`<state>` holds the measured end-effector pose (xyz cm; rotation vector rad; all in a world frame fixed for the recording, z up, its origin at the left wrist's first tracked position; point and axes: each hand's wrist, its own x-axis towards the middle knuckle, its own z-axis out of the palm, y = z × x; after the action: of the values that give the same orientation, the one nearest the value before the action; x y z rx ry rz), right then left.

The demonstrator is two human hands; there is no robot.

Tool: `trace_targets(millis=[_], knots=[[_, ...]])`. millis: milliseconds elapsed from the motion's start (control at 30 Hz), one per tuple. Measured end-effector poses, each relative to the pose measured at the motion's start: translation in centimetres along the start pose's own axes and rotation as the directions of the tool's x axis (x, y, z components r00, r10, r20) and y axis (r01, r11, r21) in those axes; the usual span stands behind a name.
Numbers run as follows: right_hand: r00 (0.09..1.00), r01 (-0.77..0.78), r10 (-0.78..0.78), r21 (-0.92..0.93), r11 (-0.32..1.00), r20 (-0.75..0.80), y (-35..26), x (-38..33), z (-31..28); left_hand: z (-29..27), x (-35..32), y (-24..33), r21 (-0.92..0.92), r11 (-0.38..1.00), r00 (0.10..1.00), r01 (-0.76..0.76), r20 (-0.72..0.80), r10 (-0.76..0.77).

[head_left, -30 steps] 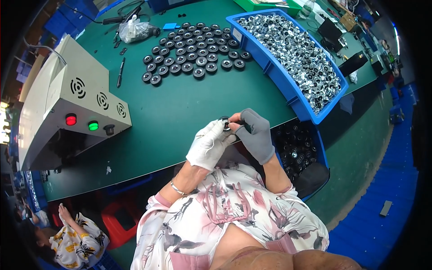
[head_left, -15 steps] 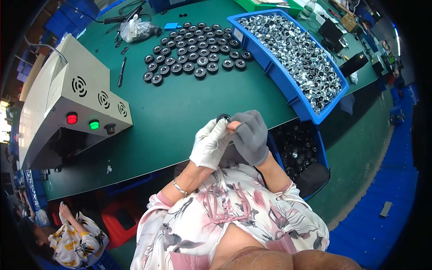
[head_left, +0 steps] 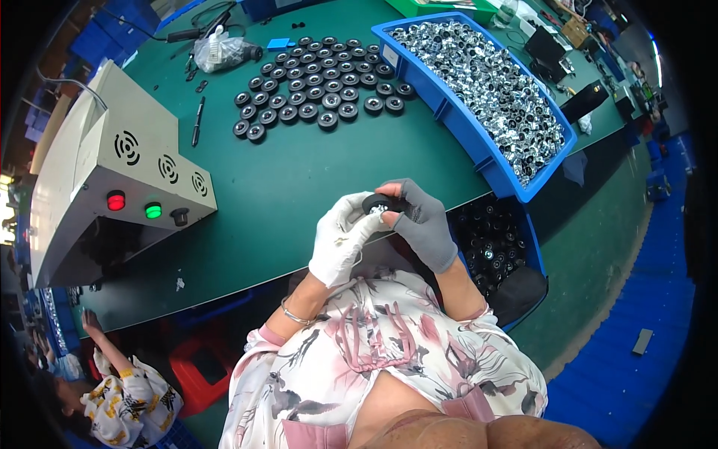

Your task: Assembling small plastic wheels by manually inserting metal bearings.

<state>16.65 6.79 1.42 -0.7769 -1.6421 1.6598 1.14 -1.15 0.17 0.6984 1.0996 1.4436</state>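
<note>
Between my two hands, over the near edge of the green table, is a small black wheel (head_left: 377,202) with a shiny metal centre facing me. My left hand (head_left: 341,238), in a white glove, is closed on the wheel's left side. The right hand (head_left: 420,227) wears a grey glove with bare thumb and fingertip; it pinches the wheel from the right. Farther off, several rows of similar black wheels (head_left: 327,120) lie flat on the table. A blue bin (head_left: 490,161) full of shiny metal parts stands to the right of them.
At the left stands a beige machine (head_left: 149,161) with red and green buttons. A lower blue crate (head_left: 535,254) of black wheels is by my right elbow. On the table (head_left: 284,176) lie a black pen (head_left: 197,123) and a plastic bag (head_left: 221,52). Another person (head_left: 131,389) sits at lower left.
My right fingers have opened out and shifted around the wheel, which now shows more of its face. The left hand has turned slightly. At lower left, the other person's arm has reached toward the table.
</note>
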Motion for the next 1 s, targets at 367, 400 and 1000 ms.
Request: trace_targets(millis=[367,400,1000], knots=[[0.99,0.136,-0.133,0.076,0.988,-0.038,0.3,-0.4,1.2,-0.1,-0.4,-0.6,0.145,0.936,0.942,-0.322,-0.049,0.332],[0.994,0.111,-0.11,0.099,0.989,-0.016,0.4,-0.4,1.1,-0.3,-0.4,-1.0,0.161,0.918,0.927,-0.363,-0.037,0.374],[0.941,0.208,-0.251,-0.2,0.958,-0.227,0.1,-0.3,3.3,1.1,0.4,-1.1,0.199,0.911,0.897,-0.361,-0.192,0.397]])
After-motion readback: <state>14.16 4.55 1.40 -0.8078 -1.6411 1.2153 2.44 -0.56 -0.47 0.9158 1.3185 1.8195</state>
